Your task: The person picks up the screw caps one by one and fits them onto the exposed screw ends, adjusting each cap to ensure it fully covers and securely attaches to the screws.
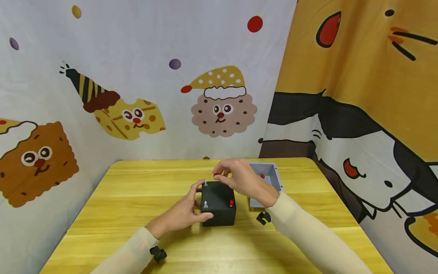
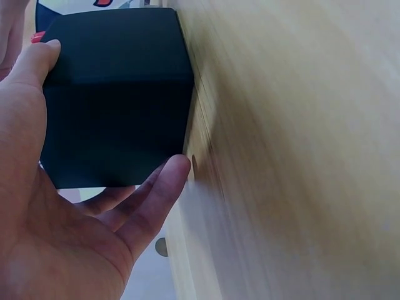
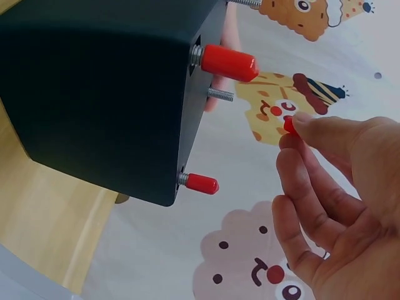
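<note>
A black box (image 1: 219, 205) stands on the table with metal threaded studs rising from its top. Two studs wear red caps, a nearer red cap (image 3: 230, 62) and a farther red cap (image 3: 203, 184). On the left side, a front stud (image 1: 205, 204) and a back stud (image 1: 206, 183) are bare. My left hand (image 1: 183, 213) grips the box's left side, thumb on the near face. Above the box's back edge, my right hand (image 1: 239, 177) pinches a small red cap (image 3: 289, 125) between thumb and forefinger, apart from the studs. The fingers partly cover that cap.
A grey tray (image 1: 278, 177) lies right of the box, partly behind my right forearm, with a small red cap (image 1: 262, 176) inside. The wooden table (image 1: 137, 182) ends at a printed curtain (image 1: 154, 38) at the back.
</note>
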Tool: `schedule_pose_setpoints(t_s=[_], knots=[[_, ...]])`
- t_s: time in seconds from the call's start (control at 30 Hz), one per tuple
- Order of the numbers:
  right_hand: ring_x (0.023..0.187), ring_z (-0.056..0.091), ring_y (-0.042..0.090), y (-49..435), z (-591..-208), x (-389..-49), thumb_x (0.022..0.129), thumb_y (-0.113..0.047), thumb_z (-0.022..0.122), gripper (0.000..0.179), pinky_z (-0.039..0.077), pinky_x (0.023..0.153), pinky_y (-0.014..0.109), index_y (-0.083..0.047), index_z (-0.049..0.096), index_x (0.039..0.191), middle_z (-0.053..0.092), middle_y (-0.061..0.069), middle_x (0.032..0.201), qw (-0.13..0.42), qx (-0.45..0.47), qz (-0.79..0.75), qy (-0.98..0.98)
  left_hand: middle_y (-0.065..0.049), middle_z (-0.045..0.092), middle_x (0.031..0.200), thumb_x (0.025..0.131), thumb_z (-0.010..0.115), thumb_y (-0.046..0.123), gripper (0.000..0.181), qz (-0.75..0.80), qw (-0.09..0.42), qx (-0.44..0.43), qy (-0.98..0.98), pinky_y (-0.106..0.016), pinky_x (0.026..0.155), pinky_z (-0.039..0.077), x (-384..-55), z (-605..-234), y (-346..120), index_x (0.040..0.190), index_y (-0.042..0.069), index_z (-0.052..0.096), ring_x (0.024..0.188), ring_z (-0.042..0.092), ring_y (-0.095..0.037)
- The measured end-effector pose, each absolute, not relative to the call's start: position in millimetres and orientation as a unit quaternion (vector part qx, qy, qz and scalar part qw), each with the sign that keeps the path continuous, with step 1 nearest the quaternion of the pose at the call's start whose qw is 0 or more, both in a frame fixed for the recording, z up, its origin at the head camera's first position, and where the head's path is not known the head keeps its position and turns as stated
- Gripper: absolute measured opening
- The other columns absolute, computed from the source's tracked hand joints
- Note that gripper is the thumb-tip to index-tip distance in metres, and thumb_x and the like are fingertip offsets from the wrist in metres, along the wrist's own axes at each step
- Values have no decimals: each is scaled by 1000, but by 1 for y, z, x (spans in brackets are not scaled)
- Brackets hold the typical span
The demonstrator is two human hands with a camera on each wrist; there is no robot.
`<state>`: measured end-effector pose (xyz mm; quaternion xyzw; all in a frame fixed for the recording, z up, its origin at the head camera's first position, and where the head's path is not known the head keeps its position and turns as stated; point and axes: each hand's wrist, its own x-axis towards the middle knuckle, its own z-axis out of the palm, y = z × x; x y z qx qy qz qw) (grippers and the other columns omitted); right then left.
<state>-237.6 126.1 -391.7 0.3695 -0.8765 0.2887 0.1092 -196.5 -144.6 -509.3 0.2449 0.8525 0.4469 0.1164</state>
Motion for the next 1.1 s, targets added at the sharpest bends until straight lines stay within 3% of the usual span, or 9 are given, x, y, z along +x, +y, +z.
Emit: schedule_pose_setpoints(t_s=[0.27,0.6,0.9,1.1], knots=[[86,79,7,121,-390,-246,104,-14,92,10,62,74,19,-16,88,112,89,-3,108,107,395,274,-870,-20,44,180,107,87,52,113,451,116,247,850,-39,97,68,-197,-509,-145,185,36,6,122,83,-19],[89,81,6,120,-387,-259,107,-13,88,12,60,71,18,-17,87,118,88,-3,109,49,442,246,-861,-16,45,179,105,88,53,115,454,119,242,849,-30,92,65,-196,-509,-146,184,39,6,118,82,-15],[90,82,5,117,-397,-275,107,-12,87,12,66,78,24,-17,87,118,89,-3,108,38,462,249,-850,-18,47,179,104,88,55,120,443,115,242,856,-30,92,65,-197,-512,-146,187,27,5,117,82,-13],[94,83,8,114,-403,-282,107,-15,88,10,66,80,24,-18,87,117,89,-3,110,41,480,237,-844,-19,46,180,105,88,54,118,447,115,242,854,-31,92,66,-197,-512,-146,186,36,5,119,82,-15]])
